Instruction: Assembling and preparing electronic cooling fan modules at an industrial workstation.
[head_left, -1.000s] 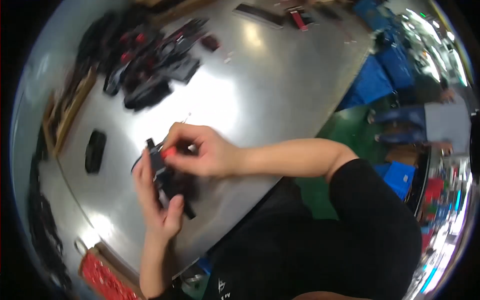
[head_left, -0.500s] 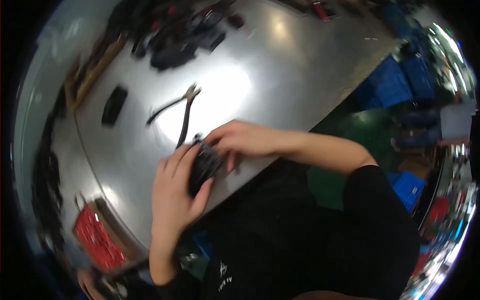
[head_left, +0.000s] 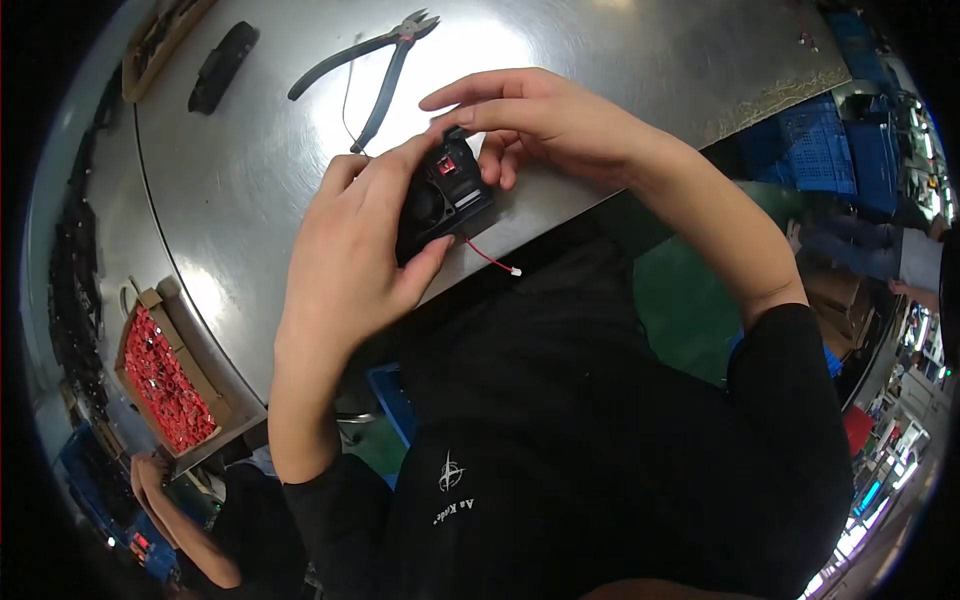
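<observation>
My left hand (head_left: 350, 230) is closed around a black plastic housing (head_left: 470, 190) near the table's front edge. A round black part and a small red piece show in the housing's open side. From its lower side hangs a thin red wire (head_left: 488, 258) ending in a white plug (head_left: 516, 271). Over the housing's far right edge hovers my right hand (head_left: 540, 120), its fingers apart; whether a fingertip touches the housing I cannot tell. Just beyond, cutting pliers (head_left: 404, 36) with black handles lie spread on the metal table, beside a thin wire.
On the metal table (head_left: 240, 200), another black housing (head_left: 222, 68) lies at the far left. A cardboard box (head_left: 190, 362) of small red parts stands at the left edge. Another person's hand (head_left: 150, 472) is at lower left. Blue crates (head_left: 815, 155) stand beyond the right edge.
The view has shifted, so the pliers and housing sit higher and the pile of black parts is out of frame. My right hand's fingers have spread. The red wire now shows.
</observation>
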